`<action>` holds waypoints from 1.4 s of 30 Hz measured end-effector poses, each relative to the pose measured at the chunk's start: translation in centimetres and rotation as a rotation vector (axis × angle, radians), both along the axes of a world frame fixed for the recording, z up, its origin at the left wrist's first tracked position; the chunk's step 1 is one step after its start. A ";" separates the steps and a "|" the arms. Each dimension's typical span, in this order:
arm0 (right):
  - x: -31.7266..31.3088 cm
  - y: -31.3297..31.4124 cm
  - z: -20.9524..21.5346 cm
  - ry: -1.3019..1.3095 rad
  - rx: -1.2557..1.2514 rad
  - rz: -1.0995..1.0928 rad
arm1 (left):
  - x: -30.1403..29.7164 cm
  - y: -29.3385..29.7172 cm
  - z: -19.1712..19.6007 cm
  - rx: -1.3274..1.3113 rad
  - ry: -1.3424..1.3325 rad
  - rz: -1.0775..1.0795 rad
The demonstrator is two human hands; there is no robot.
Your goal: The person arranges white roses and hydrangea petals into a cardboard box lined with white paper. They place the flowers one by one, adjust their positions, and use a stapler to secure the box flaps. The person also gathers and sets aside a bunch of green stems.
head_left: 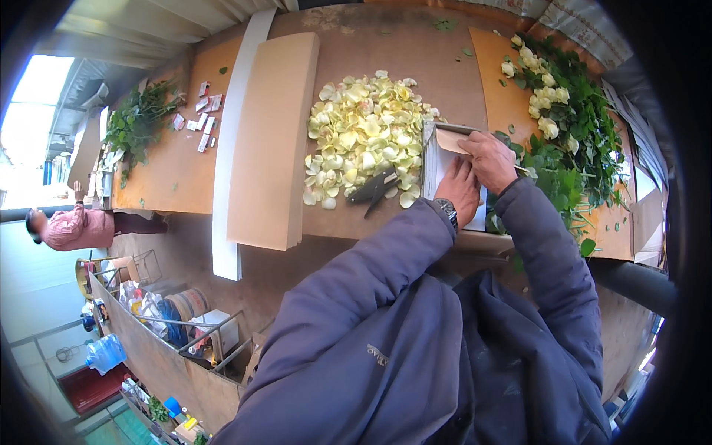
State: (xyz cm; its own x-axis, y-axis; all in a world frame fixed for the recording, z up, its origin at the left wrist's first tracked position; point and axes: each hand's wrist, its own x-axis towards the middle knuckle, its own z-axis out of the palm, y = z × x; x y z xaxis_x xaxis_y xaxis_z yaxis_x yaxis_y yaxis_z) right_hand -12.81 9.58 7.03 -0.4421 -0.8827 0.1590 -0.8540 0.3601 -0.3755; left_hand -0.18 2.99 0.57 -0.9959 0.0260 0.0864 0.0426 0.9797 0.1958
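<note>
My left hand (461, 190), with a dark watch at its wrist, lies with fingers stretched out on a white sheet (446, 164) in a shallow grey-rimmed box (429, 172). Just to its right, my right hand (492, 159) is closed, its fingers pinching the edge of a tan piece of paper or card (450, 141) at the far end of the box. A heap of pale yellow-green rose petals (367, 130) is spread left of the box. On the heap's near edge rests a black hand tool (373, 190) resembling a stapler.
Cream roses (547, 96) with leafy stems (575, 141) cover the table's right side. Long tan cardboard (273, 141) and a white strip (236, 148) lie left, past them small boxes (208, 119) and greenery (141, 119). A person (78, 228) stands far left. A loaded cart (174, 337) is lower left.
</note>
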 end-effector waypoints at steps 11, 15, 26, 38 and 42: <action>0.8 1.8 -1.5 0.192 0.111 0.085 | 5.6 -0.9 2.6 0.211 0.054 -0.038; 0.2 1.9 -2.0 0.209 0.099 0.133 | 5.7 -0.3 3.2 0.180 0.012 -0.005; 0.7 2.3 -2.4 0.208 0.081 0.084 | 5.4 0.2 2.8 0.111 -0.015 0.016; 1.8 2.8 -1.8 0.167 0.144 0.104 | 12.6 -6.1 1.8 0.244 0.084 -0.181; 1.8 2.7 -1.9 0.295 0.162 0.176 | 12.5 -5.5 1.1 0.198 0.147 -0.228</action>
State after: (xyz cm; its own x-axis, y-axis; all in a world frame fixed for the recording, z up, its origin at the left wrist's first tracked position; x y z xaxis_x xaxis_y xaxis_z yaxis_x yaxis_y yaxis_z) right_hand -10.97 12.25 5.09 -0.2370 -0.9653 0.1093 -0.9711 0.2323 -0.0541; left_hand 12.27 -2.51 1.71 -0.9430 0.2150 0.2539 0.2979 0.8855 0.3565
